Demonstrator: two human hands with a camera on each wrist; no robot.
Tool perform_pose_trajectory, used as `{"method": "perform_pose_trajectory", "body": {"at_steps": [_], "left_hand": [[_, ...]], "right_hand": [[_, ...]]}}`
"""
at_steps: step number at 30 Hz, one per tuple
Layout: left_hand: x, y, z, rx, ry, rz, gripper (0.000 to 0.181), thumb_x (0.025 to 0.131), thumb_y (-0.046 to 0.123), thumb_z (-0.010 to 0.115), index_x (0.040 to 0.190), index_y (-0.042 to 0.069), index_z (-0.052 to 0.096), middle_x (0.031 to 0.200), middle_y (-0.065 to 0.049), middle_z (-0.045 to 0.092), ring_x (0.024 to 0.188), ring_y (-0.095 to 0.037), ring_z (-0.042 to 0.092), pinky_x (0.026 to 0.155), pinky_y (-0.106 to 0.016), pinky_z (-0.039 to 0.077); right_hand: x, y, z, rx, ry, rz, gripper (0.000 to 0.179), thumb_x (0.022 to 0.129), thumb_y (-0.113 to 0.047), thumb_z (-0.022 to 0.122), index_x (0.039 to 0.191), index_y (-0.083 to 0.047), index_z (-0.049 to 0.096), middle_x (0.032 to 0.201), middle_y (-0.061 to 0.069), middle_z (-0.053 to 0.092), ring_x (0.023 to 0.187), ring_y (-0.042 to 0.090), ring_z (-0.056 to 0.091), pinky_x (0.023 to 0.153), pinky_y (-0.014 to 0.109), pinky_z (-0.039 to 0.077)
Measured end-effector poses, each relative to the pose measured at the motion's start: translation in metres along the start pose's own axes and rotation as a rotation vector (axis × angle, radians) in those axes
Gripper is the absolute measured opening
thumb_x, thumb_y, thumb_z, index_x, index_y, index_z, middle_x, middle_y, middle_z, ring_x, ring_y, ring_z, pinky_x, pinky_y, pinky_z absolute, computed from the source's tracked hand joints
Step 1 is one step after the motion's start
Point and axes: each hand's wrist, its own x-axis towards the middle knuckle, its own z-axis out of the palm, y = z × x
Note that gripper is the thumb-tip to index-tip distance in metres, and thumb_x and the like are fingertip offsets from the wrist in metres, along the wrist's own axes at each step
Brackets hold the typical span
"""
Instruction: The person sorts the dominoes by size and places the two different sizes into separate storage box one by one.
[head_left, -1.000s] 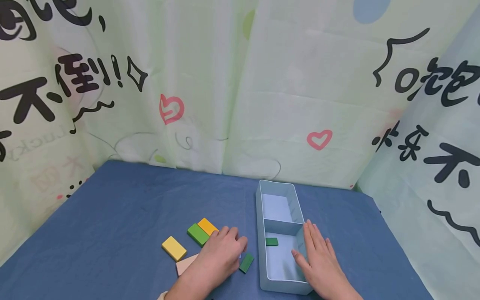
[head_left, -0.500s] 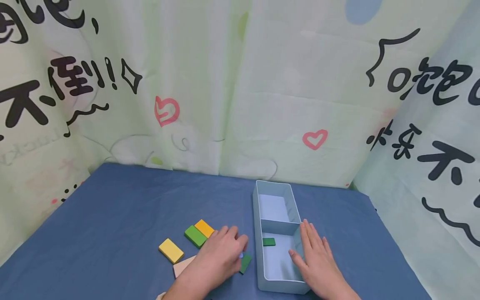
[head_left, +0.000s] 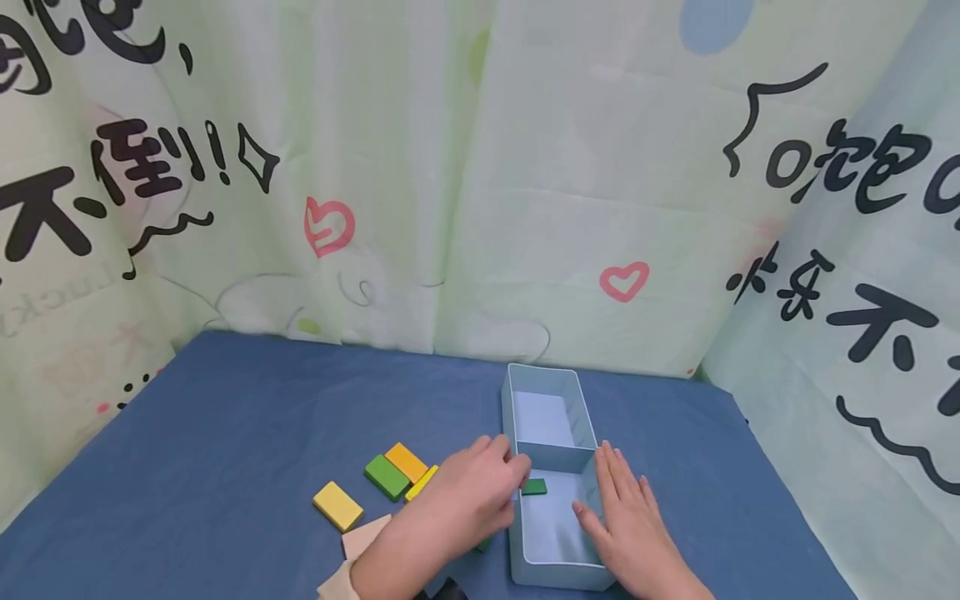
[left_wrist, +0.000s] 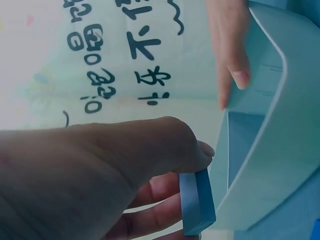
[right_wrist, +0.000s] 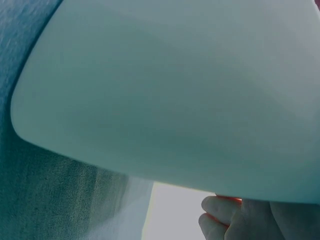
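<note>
My left hand pinches a small blue rectangular block between thumb and fingers, over the left wall of the pale blue divided box. In the head view that block is almost wholly hidden behind the hand. Inside the box's near compartment lies a dark green block, close to the left wall. My right hand lies along the right side of the box, fingers straight, with the thumb over the rim. The right wrist view is mostly filled by the box's outer wall.
Left of the box lie a green block, an orange block, a yellow block, a pale yellow block and a beige block. Another dark green block peeks out below my left hand. A printed curtain closes off the back.
My left hand has lifted off the table among the blocks and moved right to the box wall, with the blue block in it. The yellow block has come into sight. The right hand stays put.
</note>
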Motion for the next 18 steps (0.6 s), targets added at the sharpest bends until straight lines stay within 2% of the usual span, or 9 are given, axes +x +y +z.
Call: {"method": "perform_pose_trajectory", "body": {"at_steps": [5,11,18], "left_hand": [[0.012,0.008,-0.003,-0.002,-0.059,0.025,0.013,0.088,0.015,0.073,0.096,0.021,0.065,0.089,0.005,0.055,0.075,-0.008,0.045,0.054,-0.015,0.04],[0.028,0.017,-0.003,0.018,-0.071,0.073,0.014,0.089,0.019,0.073,0.101,0.022,0.066,0.096,0.005,0.058,0.082,-0.008,0.052,0.055,-0.014,0.044],[0.049,0.029,0.004,0.062,-0.137,0.115,0.016,0.092,0.024,0.072,0.107,0.024,0.066,0.101,0.006,0.058,0.086,-0.008,0.053,0.063,-0.015,0.047]], "right_hand": [[0.0,0.001,0.001,0.009,-0.021,0.012,0.083,0.101,-0.048,0.05,0.157,0.002,0.015,0.165,0.021,0.008,0.152,0.044,0.009,0.112,0.071,0.009],[0.001,0.003,0.002,0.0,-0.014,0.01,0.083,0.1,-0.049,0.051,0.156,0.002,0.016,0.165,0.021,0.01,0.151,0.043,0.011,0.112,0.072,0.01],[0.001,0.004,0.003,0.01,0.003,-0.009,0.086,0.1,-0.055,0.047,0.156,0.002,0.017,0.165,0.021,0.011,0.151,0.043,0.011,0.111,0.072,0.01]]}}
